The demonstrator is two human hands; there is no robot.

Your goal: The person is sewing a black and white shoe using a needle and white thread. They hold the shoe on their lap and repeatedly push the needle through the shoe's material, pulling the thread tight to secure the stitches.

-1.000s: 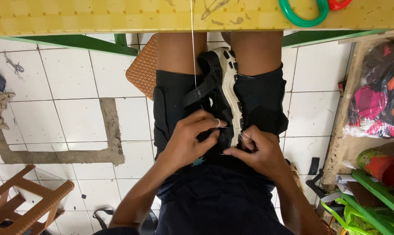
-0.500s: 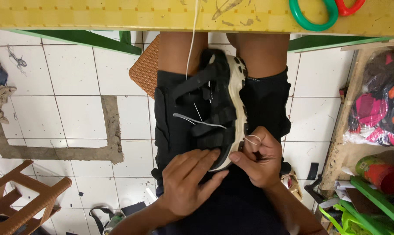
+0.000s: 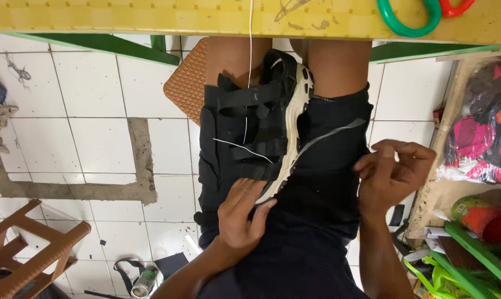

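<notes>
Head view: white tiled floor (image 3: pixel 84 149), yellow table (image 3: pixel 151 16) edge on top.
Lap: black sandal (image 3: pixel 261 127).
Left hand (image 3: pixel 242 213): fingers loosely spread, pressing sandal heel.
Right hand (image 3: pixel 391 171): pinching white thread (image 3: pixel 245 148).
Lower left corner: wooden stool (image 3: pixel 23 249).

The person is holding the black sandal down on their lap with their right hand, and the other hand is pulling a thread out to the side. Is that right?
Not quite. In the head view it is the left hand that presses the black sandal down on the lap. The right hand is out to the side, pulling the thread taut from the sandal's pale sole.
</notes>
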